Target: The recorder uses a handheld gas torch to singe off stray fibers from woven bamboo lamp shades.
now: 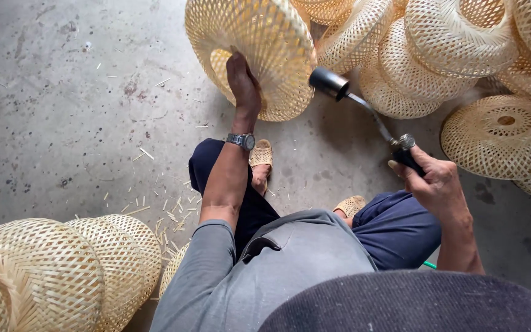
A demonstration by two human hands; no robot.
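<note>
A person sits low on the concrete floor [62,92], looking down over grey sleeves and dark blue trousers. The left hand [242,80] is stretched out far from the body, its fingers wrapped over the lower rim of a woven bamboo lampshade [256,52] and clamped there, so the shade stands tilted on its edge with its open mouth turned toward the person. The right hand [434,181] sits nearer the body and lower right, closed around the dark grip of a gas torch [367,110]. The torch's long axis runs on a slant from that grip up and left, through a thin metal tube to a black round nozzle [329,82], which lies just beside the right edge of the held shade, near it but apparently apart. So the shade lies ahead and to the left of the torch hand, and the left hand is the one on it. The two hands are well apart. A wristwatch [241,141] sits on the left wrist. More woven shades are heaped at far right [462,43], and others lie at near left [44,270]. Short bamboo offcuts [161,212] are scattered on the floor, and two woven sandals [262,154] show by the knees.
</note>
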